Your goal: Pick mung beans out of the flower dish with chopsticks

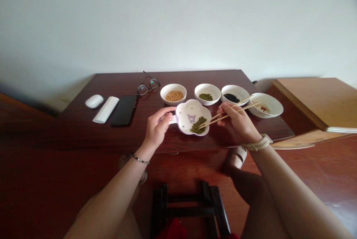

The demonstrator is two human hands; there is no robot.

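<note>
Two chopsticks (232, 110) sit pinched in our right hand (237, 122), fingers (224, 112) closed around their upper ends, tips touching the green beans (198, 125) in the flower-shaped dish (187, 110). Our left hand (157, 127) clamps that dish's left edge. We judge the beans small, hard and slippery, best nipped singly.

On the bench (117, 135), four bowls line the far right; a flower-shaped dish (192, 117) sits nearer; phone (124, 110) and glasses (147, 86) lie left.
</note>
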